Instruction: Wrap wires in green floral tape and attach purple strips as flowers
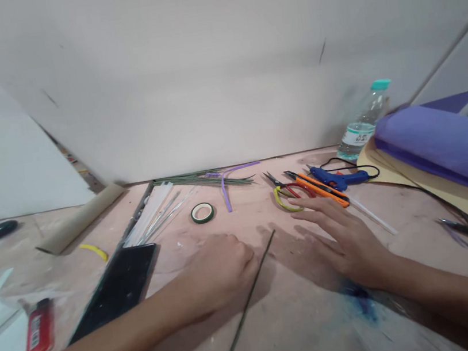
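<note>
Left hand (221,270) curls just left of the green stem (247,307), grip unclear | Right hand (352,243) extends right of it, fingers (317,205) spread

We see a smooth, matt wall (204,86) and a stained table (290,330) with a dull sheen. The phone (113,294) has a glossy, glass-like face. The bottle (358,135) looks like clear, shiny plastic, and the lighter (38,331) and glue gun (334,177) look like hard plastic. We see metal blades on the scissors (278,185), matt cardboard in the tube (81,220), soft-sheened purple paper (447,140), and a dull finish on the stem (247,304).
</note>
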A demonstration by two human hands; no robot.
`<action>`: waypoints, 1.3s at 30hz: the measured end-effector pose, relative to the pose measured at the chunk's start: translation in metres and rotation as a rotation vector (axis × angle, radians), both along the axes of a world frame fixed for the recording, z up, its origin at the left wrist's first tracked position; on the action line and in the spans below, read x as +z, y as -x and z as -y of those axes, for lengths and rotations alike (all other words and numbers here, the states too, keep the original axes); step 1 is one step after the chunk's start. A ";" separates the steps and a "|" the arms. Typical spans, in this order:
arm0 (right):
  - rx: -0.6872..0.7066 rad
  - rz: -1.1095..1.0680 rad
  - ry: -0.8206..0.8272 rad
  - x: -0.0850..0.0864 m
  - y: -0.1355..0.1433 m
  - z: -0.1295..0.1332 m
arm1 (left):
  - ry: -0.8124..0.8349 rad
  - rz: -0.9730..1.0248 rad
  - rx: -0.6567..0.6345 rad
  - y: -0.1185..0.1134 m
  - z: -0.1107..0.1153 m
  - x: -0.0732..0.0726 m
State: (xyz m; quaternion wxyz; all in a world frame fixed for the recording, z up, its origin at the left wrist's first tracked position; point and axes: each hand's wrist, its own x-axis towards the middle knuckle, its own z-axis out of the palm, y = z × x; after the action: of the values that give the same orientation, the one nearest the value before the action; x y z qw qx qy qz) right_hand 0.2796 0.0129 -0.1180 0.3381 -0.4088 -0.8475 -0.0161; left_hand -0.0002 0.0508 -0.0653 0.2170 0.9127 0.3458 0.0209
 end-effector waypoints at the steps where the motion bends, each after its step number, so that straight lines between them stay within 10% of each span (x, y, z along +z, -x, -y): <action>1: -0.010 0.013 0.014 -0.001 0.000 -0.002 | -0.064 -0.026 0.013 0.001 -0.002 -0.003; 12: 0.026 0.107 0.200 -0.003 0.001 -0.006 | -0.506 -0.200 0.183 0.008 -0.042 -0.015; 28: 0.054 0.072 0.243 0.003 0.003 -0.008 | -0.597 -0.210 0.165 0.015 -0.047 -0.010; 32: 0.014 0.029 0.208 -0.002 0.003 -0.007 | -0.576 -0.075 0.121 0.007 -0.016 -0.003; 35: -0.074 -0.037 0.114 -0.006 0.002 -0.004 | -0.385 0.243 -0.294 -0.002 0.030 0.011; 39: 0.070 0.089 0.046 0.001 0.000 -0.002 | -0.327 0.433 -0.264 -0.002 0.056 0.033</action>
State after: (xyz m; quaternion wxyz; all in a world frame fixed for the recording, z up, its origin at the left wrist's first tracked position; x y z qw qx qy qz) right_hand 0.2795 0.0146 -0.1173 0.2910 -0.3856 -0.8756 -0.0029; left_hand 0.0022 -0.0048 -0.0320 0.1367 0.9469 0.1617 0.2419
